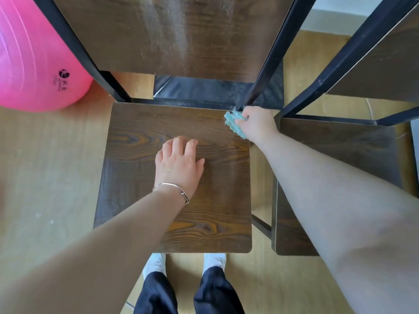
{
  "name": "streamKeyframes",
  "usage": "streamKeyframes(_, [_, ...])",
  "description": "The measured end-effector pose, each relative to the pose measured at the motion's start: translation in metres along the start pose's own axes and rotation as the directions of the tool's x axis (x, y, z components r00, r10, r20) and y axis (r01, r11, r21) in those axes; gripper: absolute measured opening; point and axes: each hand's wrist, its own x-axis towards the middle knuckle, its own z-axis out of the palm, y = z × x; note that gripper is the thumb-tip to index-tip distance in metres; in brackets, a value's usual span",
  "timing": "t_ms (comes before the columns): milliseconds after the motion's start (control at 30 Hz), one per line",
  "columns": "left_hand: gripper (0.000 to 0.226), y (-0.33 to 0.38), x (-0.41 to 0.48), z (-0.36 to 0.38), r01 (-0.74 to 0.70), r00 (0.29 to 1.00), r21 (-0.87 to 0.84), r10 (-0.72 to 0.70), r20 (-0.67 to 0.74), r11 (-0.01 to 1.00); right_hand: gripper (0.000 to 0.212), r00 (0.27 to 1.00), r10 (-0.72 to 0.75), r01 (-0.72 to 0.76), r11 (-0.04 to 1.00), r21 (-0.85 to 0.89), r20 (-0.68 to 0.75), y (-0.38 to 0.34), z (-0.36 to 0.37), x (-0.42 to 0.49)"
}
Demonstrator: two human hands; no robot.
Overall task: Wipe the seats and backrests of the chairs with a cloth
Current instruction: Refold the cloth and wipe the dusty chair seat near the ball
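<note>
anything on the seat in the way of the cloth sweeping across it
Yes: the left hand rests on the middle of the seat, across from the cloth that the right hand holds at its far right corner.

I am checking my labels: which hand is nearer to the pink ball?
Left. The left hand rests on the chair seat, right of the pink ball. The right hand grips the cloth at the seat's far right corner, farther away.

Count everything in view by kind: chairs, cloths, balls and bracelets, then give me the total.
chairs: 2, middle and right
cloth: 1
ball: 1
bracelet: 1
total: 5
</note>
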Motion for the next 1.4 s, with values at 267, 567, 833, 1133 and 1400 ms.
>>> streamKeyframes(267, [0.048, -0.009, -0.027, 0.001, 0.023, 0.996, 0.026, -0.025, 0.089, 0.999, 0.017, 0.992, -0.071, 0.070, 0.997, 0.011, 0.101, 0.009, 0.015, -0.042])
streamKeyframes(567, [0.049, -0.051, -0.079, 0.005, 0.007, 0.987, 0.053, -0.015, 0.161, 0.999, 0.023, 0.987, -0.121, 0.102, 0.980, 0.172, 0.107, 0.001, 0.087, -0.170])
streamKeyframes(833, [0.049, -0.098, -0.117, 0.006, -0.095, 0.973, 0.098, 0.072, 0.221, 0.991, 0.008, 0.986, -0.106, 0.068, 0.963, 0.260, 0.133, -0.033, 0.160, -0.292])
streamKeyframes(1133, [0.048, -0.125, -0.140, -0.004, -0.161, 0.965, 0.114, 0.132, 0.225, 0.980, 0.022, 0.949, 0.315, -0.280, 0.817, 0.503, 0.017, -0.020, 0.135, -0.303])
streamKeyframes(1400, [0.048, -0.071, -0.143, 0.003, -0.210, 0.959, 0.065, 0.193, 0.209, 0.975, 0.028, 0.837, 0.548, -0.457, 0.691, 0.561, 0.007, 0.046, 0.112, -0.297])
